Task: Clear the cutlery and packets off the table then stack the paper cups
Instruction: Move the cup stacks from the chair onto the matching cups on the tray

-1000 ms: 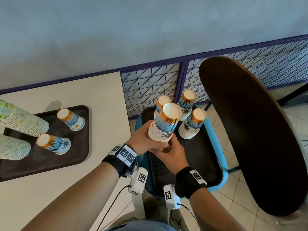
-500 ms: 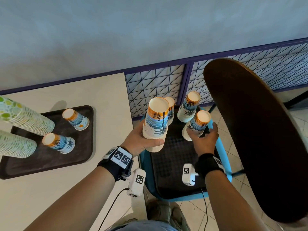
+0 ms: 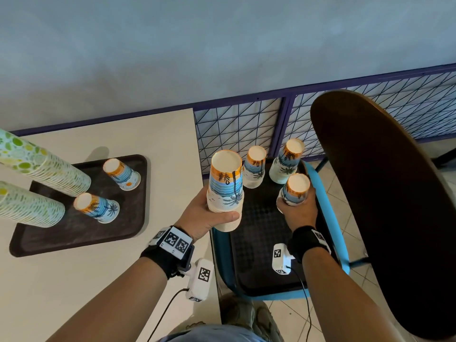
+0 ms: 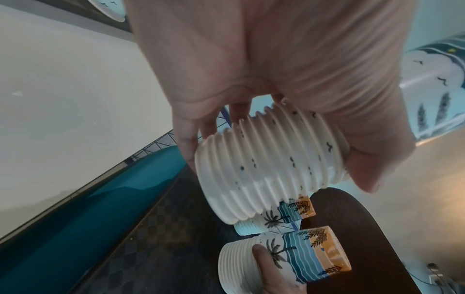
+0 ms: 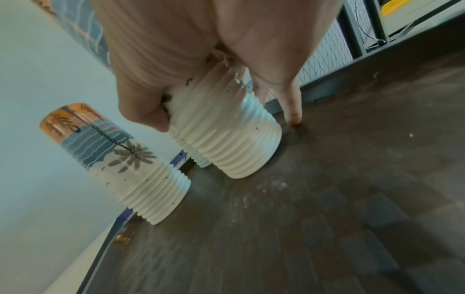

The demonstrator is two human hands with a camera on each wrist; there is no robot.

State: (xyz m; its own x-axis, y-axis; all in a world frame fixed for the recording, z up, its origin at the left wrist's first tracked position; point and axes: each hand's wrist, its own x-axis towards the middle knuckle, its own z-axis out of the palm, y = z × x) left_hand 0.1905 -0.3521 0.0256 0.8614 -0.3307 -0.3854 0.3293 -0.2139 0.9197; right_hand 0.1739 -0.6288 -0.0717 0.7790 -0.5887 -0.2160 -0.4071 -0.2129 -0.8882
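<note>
My left hand (image 3: 209,215) grips a stack of upside-down beach-print paper cups (image 3: 225,191) in the air over the left edge of the dark tray (image 3: 259,245) on the blue chair; its ribbed rims (image 4: 264,165) fill the left wrist view. My right hand (image 3: 298,211) curls round another cup stack (image 3: 294,191) that stands on that tray, thumb and fingers on its sides (image 5: 226,137). Two more stacks (image 3: 255,169) (image 3: 287,160) stand behind it. On the table's dark tray (image 3: 81,233) stand two more beach-print stacks (image 3: 122,174) (image 3: 97,207).
Two tall green-patterned cup stacks (image 3: 44,169) (image 3: 27,206) lean over the table tray at the left. A dark round chair back (image 3: 385,206) rises close on the right. A blue wire-mesh fence (image 3: 237,129) runs behind the chair. The white table (image 3: 74,280) spreads left.
My right hand left the stack in my left hand, went right and closed round the near right stack on the chair tray. My left hand shifted its stack slightly left.
</note>
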